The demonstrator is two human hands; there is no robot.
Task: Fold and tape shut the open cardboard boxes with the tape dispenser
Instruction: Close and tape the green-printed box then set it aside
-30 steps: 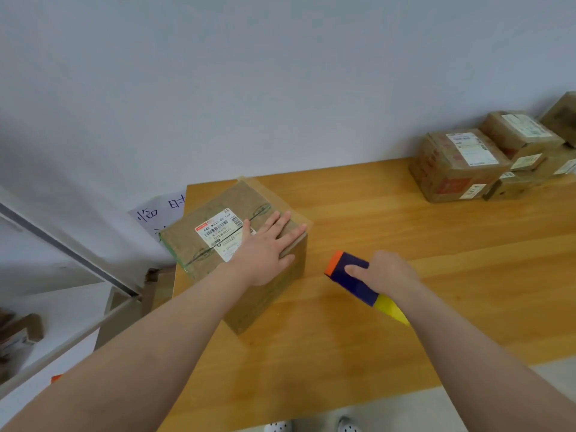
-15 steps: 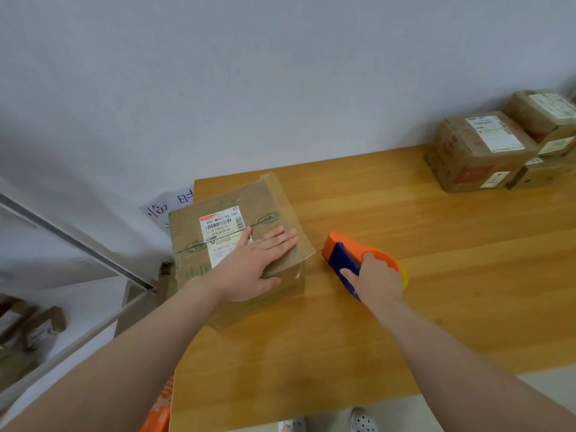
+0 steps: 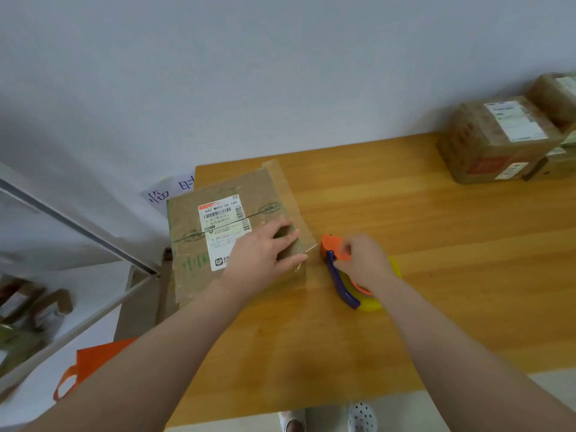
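Head view: box [image 3: 190, 241] at bench [image 3: 436, 244] left edge.
Left hand [image 3: 265, 255]: spread flat on box.
Right hand [image 3: 366, 263]: grips dispenser [image 3: 339, 285] beside box.

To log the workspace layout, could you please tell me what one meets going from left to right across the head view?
From the left: orange bag on the floor → labelled cardboard box → tape dispenser → stacked boxes at the far right.

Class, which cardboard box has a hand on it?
The near-left box, pressed under the left hand; the stacked boxes far right lie untouched.
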